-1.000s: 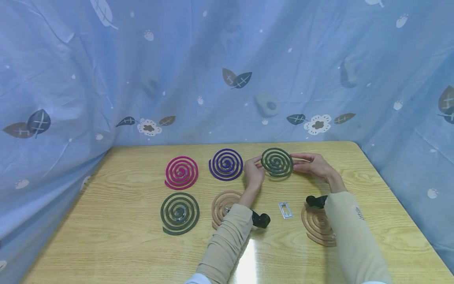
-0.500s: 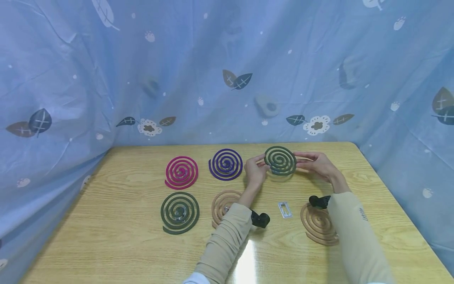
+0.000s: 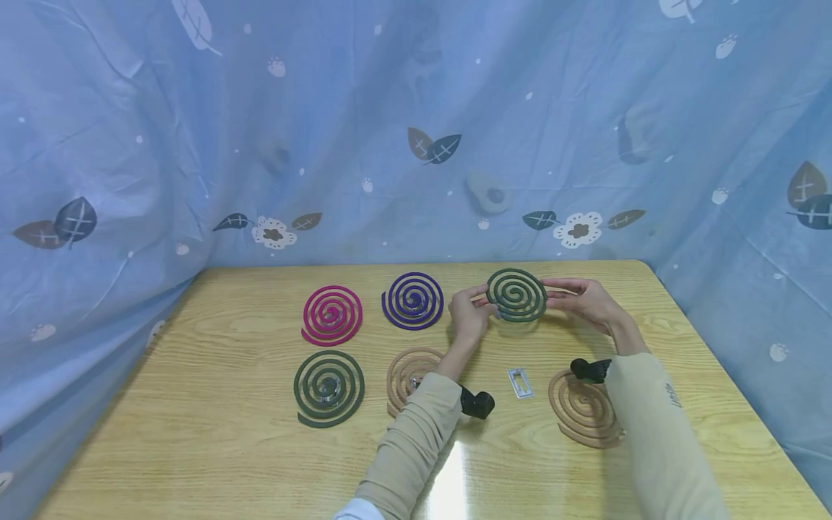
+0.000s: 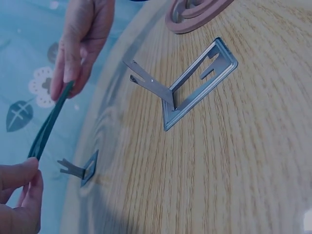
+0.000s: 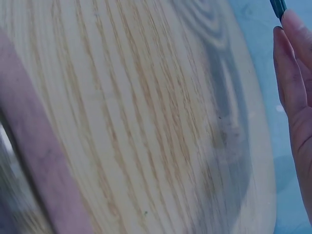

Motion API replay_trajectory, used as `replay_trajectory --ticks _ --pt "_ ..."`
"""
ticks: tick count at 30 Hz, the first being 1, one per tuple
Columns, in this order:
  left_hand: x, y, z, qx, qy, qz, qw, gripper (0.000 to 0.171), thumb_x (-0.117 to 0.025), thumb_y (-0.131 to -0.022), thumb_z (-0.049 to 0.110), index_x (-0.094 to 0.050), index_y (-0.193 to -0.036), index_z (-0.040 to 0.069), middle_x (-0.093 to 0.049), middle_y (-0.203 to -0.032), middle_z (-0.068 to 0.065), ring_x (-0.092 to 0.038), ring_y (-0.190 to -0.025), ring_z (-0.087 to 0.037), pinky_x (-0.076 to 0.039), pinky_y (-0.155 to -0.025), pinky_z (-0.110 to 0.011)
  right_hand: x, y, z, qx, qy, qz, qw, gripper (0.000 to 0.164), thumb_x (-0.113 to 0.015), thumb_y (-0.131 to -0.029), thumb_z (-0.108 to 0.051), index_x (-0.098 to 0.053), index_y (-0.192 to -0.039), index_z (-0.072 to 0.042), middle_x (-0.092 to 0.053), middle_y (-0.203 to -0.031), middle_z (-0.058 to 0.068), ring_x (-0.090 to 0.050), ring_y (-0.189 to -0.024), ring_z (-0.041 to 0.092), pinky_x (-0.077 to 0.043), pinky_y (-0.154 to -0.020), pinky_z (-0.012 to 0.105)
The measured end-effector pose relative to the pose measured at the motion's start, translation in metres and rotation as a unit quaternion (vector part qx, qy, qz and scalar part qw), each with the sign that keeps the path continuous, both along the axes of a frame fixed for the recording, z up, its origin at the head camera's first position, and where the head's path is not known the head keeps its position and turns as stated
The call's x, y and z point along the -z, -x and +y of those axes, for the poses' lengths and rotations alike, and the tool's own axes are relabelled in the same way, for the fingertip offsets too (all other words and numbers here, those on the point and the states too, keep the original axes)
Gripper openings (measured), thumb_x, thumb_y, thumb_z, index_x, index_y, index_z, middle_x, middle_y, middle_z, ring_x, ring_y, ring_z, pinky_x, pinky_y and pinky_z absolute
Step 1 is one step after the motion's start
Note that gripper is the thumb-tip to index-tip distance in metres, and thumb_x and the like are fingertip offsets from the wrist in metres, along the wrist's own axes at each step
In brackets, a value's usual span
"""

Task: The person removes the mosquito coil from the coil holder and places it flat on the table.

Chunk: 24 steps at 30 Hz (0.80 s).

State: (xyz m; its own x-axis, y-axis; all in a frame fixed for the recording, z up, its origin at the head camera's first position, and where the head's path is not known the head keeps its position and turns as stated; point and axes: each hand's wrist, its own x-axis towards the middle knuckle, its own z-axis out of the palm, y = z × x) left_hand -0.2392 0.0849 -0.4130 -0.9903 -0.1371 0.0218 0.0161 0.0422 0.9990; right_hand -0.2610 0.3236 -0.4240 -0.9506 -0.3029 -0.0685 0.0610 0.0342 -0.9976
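A dark green mosquito coil (image 3: 516,295) is held up over the far right part of the table, tilted. My left hand (image 3: 468,314) pinches its left edge and my right hand (image 3: 588,303) pinches its right edge. Seen edge-on in the left wrist view, the coil (image 4: 48,124) spans the two hands above the tabletop. Below it stands a small metal coil stand (image 4: 89,168) with its forked tongue bent up. A second metal stand (image 3: 520,383), also with a raised tongue, lies nearer to me. In the right wrist view only the coil's tip (image 5: 278,7) shows at the fingertips.
To the left lie a magenta coil (image 3: 332,315), a purple coil (image 3: 413,301) and another green coil (image 3: 328,389). A brown coil (image 3: 406,375) is partly under my left forearm, another brown coil (image 3: 585,409) beside my right sleeve. A blue patterned curtain (image 3: 364,144) hangs behind the table (image 3: 195,433).
Both hands have shifted slightly to the right with the green coil between them, and its tilt has changed a little. The other coils and the near stand stay put.
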Motion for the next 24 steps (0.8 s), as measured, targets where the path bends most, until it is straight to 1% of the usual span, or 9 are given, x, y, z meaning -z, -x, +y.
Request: replay_trajectory --ticks 3,8,13,16,20,24 --pt "-0.001 0.0 0.0 0.004 0.004 0.002 1.0 0.038 -0.07 -0.072 -0.02 -0.068 -0.108 -0.007 -0.065 -0.115 -0.022 -0.07 -0.085 -0.027 -0.061 -0.065 -0.029 -0.003 -0.002 0.0 -0.003 -0.003 -0.004 1.0 0.04 -0.062 -0.087 0.009 -0.062 -0.125 -0.005 -0.065 -0.114 -0.013 -0.063 -0.103 0.005 -0.053 -0.09 0.023" --pt "-0.002 -0.002 0.0 0.017 0.017 0.001 0.9997 0.037 -0.071 -0.073 -0.018 -0.069 -0.108 -0.006 -0.066 -0.114 -0.02 -0.07 -0.085 -0.025 -0.06 -0.061 -0.023 -0.006 -0.004 0.002 -0.002 -0.017 -0.012 1.0 0.044 -0.063 -0.088 0.007 -0.056 -0.131 -0.001 -0.063 -0.116 -0.014 -0.062 -0.105 0.003 -0.053 -0.091 0.024" --pt "-0.002 -0.003 0.001 0.029 0.01 0.005 0.9995 0.037 -0.072 -0.073 -0.017 -0.068 -0.108 -0.007 -0.067 -0.111 -0.019 -0.07 -0.086 -0.025 -0.06 -0.065 -0.024 -0.009 -0.006 0.005 0.002 -0.041 -0.009 0.999 0.048 -0.063 -0.089 0.003 -0.05 -0.135 0.003 -0.062 -0.115 -0.016 -0.061 -0.105 0.002 -0.053 -0.092 0.024" --pt "-0.001 -0.004 0.003 0.037 0.003 0.011 0.9993 0.036 -0.072 -0.073 -0.017 -0.068 -0.108 -0.008 -0.069 -0.107 -0.019 -0.07 -0.086 -0.026 -0.06 -0.067 -0.023 -0.01 -0.008 0.008 0.009 -0.052 -0.008 0.999 0.049 -0.064 -0.089 0.003 -0.049 -0.136 0.004 -0.064 -0.113 -0.016 -0.061 -0.104 0.001 -0.053 -0.091 0.021" --pt "0.001 -0.004 0.005 0.037 0.012 0.015 0.9991 0.035 -0.073 -0.073 -0.015 -0.068 -0.107 -0.008 -0.07 -0.104 -0.018 -0.07 -0.085 -0.025 -0.059 -0.067 -0.02 -0.011 -0.009 0.011 0.012 -0.058 -0.009 0.998 0.051 -0.064 -0.089 0.003 -0.047 -0.137 0.005 -0.065 -0.112 -0.016 -0.061 -0.104 0.0 -0.053 -0.091 0.022" --pt "0.001 -0.006 0.007 0.037 0.02 0.019 0.9989 0.033 -0.074 -0.074 -0.014 -0.069 -0.106 -0.008 -0.07 -0.102 -0.018 -0.07 -0.084 -0.024 -0.058 -0.066 -0.019 -0.012 -0.012 0.014 0.014 -0.059 -0.011 0.998 0.05 -0.065 -0.089 0.002 -0.049 -0.136 0.003 -0.065 -0.112 -0.016 -0.061 -0.104 0.0 -0.053 -0.091 0.022"
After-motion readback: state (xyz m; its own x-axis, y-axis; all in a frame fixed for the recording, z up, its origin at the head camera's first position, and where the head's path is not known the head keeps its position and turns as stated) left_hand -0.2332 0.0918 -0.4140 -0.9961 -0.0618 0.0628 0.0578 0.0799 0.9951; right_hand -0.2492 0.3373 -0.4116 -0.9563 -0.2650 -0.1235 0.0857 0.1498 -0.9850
